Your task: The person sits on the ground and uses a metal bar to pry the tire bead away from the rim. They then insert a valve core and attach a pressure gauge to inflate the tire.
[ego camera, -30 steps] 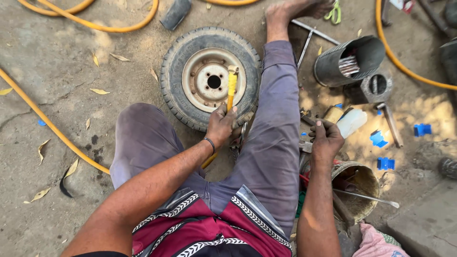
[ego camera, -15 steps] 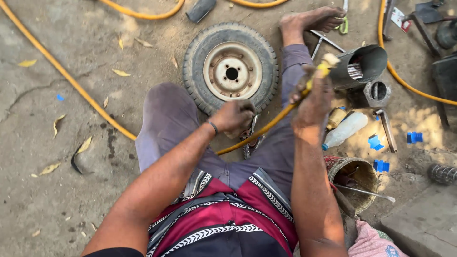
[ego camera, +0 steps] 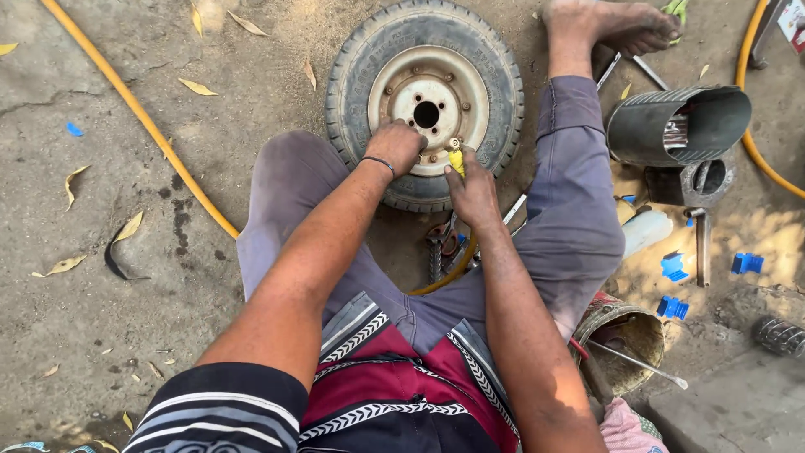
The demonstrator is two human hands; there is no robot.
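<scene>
I see a small black rubber tyre on a rusty cream steel rim (ego camera: 425, 101) lying flat on the dirt floor, upper centre of the frame. My left hand (ego camera: 396, 146) rests curled on the rim's lower edge, steadying it. My right hand (ego camera: 471, 186) is clamped on a yellow hose nozzle (ego camera: 455, 158), pressing it at the rim; I judge this the valve-filling step, needing firm, straight pressure.

A dark metal cylinder (ego camera: 677, 124) lies on its side on the dirt ground (ego camera: 101, 335), near blue plastic pieces (ego camera: 673, 266), a white bottle (ego camera: 646, 231) and dry leaves (ego camera: 199, 86).
</scene>
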